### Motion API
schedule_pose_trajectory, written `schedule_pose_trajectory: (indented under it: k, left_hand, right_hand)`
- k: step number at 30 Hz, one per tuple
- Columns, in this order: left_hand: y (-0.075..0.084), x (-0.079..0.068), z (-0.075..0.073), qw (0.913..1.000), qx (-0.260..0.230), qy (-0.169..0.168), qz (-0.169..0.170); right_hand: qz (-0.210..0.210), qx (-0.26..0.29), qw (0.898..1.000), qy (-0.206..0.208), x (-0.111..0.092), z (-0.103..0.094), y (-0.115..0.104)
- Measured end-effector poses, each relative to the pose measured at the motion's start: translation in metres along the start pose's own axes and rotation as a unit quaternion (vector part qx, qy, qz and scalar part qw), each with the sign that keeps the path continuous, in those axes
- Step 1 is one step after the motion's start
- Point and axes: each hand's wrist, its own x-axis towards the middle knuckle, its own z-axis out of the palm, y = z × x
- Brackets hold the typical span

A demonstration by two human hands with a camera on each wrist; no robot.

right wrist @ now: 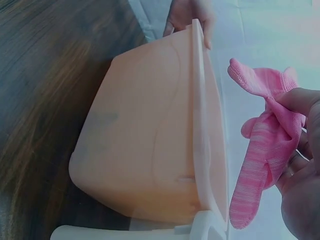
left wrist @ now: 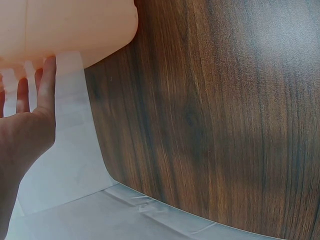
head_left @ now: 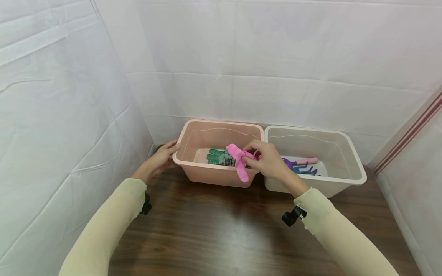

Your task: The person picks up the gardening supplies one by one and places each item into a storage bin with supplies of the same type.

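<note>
My right hand [head_left: 267,159] pinches a pink knit glove [head_left: 238,159] between thumb and fingers, above the front right part of the peach bin [head_left: 214,174]. The glove's fingers dangle and spread in the right wrist view. Inside that bin lies a green glove [head_left: 215,156] with a striped grey part, partly covered by the pink one in the head view. My left hand [head_left: 160,159] holds the bin's left end, thumb at the rim, with its fingers [left wrist: 47,85] against the outer wall in the left wrist view.
A white bin [head_left: 352,163] stands right beside the peach one. It contains a purple tool [head_left: 288,163], a blue rake-like tool [head_left: 302,170] and a pink handle [head_left: 308,160]. Both bins rest on a dark wooden table [head_left: 207,222], with white sheeting [head_left: 276,69] behind and at the sides.
</note>
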Motion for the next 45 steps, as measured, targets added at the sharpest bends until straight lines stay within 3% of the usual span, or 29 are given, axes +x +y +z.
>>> schedule_pose_trajectory:
  k: [17, 29, 38, 45]
  left_hand:
    - [-0.001, 0.0, -0.002, 1.0, 0.009, 0.001, 0.003]
    - [-0.001, 0.001, -0.001, 1.0, 0.001, 0.0, 0.001]
    - [-0.001, 0.001, -0.002, 1.0, 0.0, -0.002, 0.003]
    - [-0.002, 0.002, -0.001, 1.0, 0.002, -0.001, 0.003]
  right_hand:
    - [0.032, -0.015, 0.999, 0.032, 0.03, 0.015, 0.014]
    - [0.072, -0.001, 0.995, 0.065, 0.039, 0.027, 0.03]
    - [0.07, 0.008, 0.995, 0.072, 0.05, 0.036, 0.029]
    - [0.083, 0.002, 0.995, 0.061, 0.046, 0.046, 0.034]
